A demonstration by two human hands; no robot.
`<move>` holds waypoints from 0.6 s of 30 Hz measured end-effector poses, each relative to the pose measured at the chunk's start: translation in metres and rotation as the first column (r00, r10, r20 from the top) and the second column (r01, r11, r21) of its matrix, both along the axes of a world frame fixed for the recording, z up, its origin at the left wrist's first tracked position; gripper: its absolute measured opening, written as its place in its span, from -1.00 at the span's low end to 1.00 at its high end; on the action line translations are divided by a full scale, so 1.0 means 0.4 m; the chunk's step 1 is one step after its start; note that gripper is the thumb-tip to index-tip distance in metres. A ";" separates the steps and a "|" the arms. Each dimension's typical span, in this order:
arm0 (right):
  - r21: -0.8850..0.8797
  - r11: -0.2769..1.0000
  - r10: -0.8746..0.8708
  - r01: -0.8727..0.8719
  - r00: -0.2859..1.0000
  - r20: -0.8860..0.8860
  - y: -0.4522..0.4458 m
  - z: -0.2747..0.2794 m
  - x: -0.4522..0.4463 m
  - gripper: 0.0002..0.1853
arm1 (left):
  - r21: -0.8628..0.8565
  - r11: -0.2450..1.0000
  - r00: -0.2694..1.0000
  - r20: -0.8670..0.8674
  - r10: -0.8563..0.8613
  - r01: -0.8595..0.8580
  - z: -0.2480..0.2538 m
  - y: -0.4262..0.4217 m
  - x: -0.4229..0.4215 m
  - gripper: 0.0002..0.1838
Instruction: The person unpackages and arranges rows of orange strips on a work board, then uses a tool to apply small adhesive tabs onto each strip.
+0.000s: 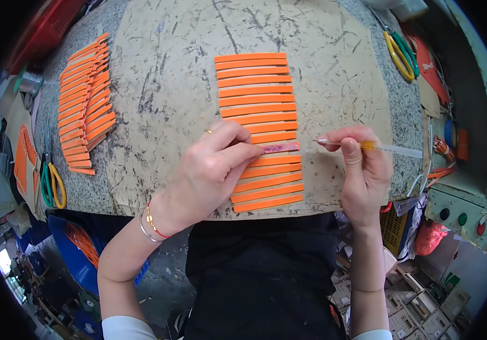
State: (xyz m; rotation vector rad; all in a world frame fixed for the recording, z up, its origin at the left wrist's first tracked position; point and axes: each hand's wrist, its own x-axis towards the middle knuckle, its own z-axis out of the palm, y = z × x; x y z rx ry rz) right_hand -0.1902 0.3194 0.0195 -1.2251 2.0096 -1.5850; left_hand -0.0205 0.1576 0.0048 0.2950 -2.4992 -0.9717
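My left hand (212,164) pinches the left end of a narrow strip (281,148) whose top is mottled pink and purple with an orange edge. That strip sits within a column of orange strips (257,89), laid side by side on the brown board. To the right of the column, my right hand (362,164) grips a slim pen-like tool (396,150) with a translucent barrel and a yellow section. Its tip points left, a short way from the strip's right end. The left fingers hide the left ends of several strips.
A fanned pile of orange strips (84,102) lies at the left. Yellow-and-green-handled scissors (400,55) are at the right, another pair of scissors (56,186) at the lower left. A green metal machine (463,218) with buttons borders the right side. A blue bin (65,238) is below left.
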 end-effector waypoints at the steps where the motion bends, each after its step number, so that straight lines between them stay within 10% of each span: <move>1: 0.000 1.000 -0.001 0.001 1.000 -0.021 -0.001 -0.001 -0.001 -0.85 | 0.000 1.000 1.000 -0.007 -0.005 0.005 -0.001 -0.002 -0.003 -0.80; 18: 0.088 0.960 0.280 -0.266 0.926 -0.254 -0.071 -0.021 0.055 -0.92 | -0.010 0.999 0.998 0.022 -0.052 0.053 0.001 0.001 -0.002 -0.82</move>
